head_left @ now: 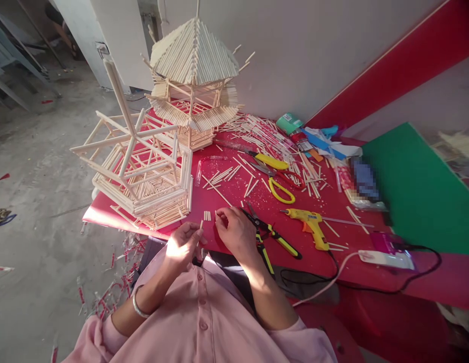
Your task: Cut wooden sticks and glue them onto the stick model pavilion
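Near the front edge of the red table, my left hand (181,245) pinches a short wooden stick (201,225) that points upward. My right hand (237,231) is curled with thumb and fingertips close together; what they hold, if anything, is too small to make out. Between the two hands, several short cut sticks (207,216) lie side by side on the tabletop. Yellow-and-black cutting pliers (274,234) rest just right of my right hand, partly hidden behind it. An open hexagonal stick frame (158,194) stands left of my left hand.
A roofed stick pavilion (194,55) stands at the back. Loose sticks (253,131), yellow-handled scissors (279,190), a yellow-handled blade tool (271,161) and a yellow glue gun (310,224) lie on the red table (234,199). A white power strip (385,259) trails cables at right.
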`<state>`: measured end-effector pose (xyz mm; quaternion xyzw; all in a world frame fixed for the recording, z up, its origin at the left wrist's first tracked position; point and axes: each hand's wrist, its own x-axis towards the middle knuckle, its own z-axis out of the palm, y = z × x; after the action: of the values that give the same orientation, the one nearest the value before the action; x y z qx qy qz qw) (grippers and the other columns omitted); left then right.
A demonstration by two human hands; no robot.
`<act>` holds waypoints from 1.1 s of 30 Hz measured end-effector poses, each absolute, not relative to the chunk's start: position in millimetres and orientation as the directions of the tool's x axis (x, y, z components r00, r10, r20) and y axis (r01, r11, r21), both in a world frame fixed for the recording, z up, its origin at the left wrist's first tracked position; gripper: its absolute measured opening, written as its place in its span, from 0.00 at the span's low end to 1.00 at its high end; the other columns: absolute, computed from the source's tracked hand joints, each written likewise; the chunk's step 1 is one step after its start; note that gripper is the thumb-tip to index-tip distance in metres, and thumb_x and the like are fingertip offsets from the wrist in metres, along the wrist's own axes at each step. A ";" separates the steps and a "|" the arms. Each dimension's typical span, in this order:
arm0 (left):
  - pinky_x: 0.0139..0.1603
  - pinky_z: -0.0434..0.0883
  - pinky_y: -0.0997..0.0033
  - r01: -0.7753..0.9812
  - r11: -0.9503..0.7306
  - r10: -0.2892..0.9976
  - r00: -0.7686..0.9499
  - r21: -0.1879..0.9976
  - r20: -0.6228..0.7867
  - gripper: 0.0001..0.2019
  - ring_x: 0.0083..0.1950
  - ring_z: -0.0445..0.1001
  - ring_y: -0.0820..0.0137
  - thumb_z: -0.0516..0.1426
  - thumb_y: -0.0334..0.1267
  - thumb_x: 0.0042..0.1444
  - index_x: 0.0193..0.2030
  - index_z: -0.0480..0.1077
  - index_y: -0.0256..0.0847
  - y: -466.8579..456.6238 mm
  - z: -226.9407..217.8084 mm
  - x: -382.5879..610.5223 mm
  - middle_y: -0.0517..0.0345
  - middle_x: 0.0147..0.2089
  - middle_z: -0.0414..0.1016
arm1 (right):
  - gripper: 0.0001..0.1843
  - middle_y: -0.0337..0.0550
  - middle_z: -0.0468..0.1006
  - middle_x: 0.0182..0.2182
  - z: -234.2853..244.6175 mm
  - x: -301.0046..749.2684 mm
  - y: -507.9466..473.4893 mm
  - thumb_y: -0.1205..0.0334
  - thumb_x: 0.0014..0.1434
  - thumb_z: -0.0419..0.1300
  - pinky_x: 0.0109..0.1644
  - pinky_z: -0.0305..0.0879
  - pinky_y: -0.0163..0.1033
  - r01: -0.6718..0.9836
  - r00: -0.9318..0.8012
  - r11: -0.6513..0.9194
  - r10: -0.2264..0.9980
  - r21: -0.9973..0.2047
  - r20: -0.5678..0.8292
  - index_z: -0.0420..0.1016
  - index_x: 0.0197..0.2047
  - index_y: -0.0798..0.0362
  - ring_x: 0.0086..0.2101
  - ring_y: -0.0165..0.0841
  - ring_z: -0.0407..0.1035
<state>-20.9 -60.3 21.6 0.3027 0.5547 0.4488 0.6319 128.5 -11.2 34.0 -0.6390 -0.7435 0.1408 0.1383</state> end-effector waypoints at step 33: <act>0.14 0.59 0.79 -0.214 0.419 0.905 0.020 0.883 -0.424 0.21 0.14 0.66 0.75 0.63 0.56 0.50 0.35 0.71 0.38 -61.3 27.3 -11.5 0.64 0.17 0.71 | 0.19 0.37 0.77 0.24 31.0 130.7 -35.5 0.44 0.53 0.64 0.26 0.63 0.34 0.058 -0.130 -0.311 0.940 -0.949 -0.316 0.80 0.37 0.51 0.24 0.30 0.68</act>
<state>-11.5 -61.3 27.3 0.3158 0.5468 0.4370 0.6405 130.7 -35.5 31.0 -0.5466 -0.4562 0.5974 0.3692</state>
